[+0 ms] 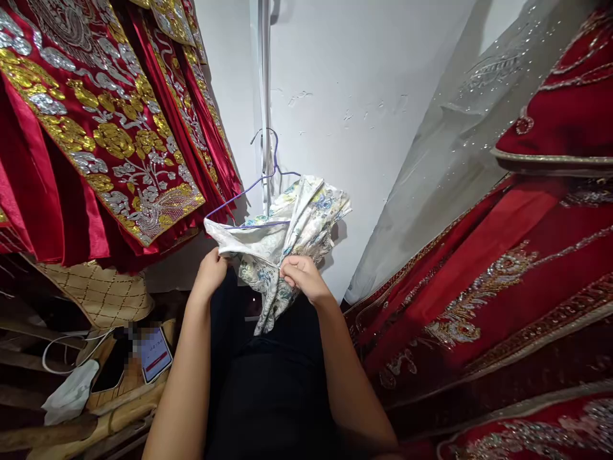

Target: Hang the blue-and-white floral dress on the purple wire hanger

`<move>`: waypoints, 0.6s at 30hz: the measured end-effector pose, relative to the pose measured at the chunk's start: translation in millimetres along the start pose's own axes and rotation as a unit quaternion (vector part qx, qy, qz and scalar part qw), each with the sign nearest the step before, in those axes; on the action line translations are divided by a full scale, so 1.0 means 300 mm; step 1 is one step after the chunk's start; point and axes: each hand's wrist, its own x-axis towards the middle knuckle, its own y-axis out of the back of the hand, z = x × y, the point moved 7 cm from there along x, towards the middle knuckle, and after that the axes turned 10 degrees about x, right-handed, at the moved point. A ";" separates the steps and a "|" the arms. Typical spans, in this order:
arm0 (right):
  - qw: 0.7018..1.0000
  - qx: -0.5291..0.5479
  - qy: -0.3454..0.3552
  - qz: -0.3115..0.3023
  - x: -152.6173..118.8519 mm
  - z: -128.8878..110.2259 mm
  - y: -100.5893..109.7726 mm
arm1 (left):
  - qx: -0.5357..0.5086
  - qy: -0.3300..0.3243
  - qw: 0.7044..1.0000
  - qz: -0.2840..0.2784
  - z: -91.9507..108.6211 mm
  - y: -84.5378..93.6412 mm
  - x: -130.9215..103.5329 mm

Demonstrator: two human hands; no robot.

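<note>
A white garment with a blue and yellow floral print hangs, bunched and tilted, on a purple wire hanger. The hanger's hook is at a pale vertical pole against the wall; I cannot tell whether it is hooked on. My left hand is closed on the garment's left edge, below the hanger's left end. With thumb and fingers pinched, my right hand grips the cloth near its middle front. The lower part of the garment dangles between my hands, above my dark clothes.
Red embroidered garments hang at the left. More red beaded garments and a sheer white sequined cloth fill the right side. At lower left, a lit phone lies on a wooden stand beside a white cable and crumpled white plastic.
</note>
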 end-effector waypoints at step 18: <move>0.987 0.147 -0.053 -0.038 0.025 0.079 -0.070 | -0.085 -0.257 0.956 -0.116 0.446 -0.152 -0.248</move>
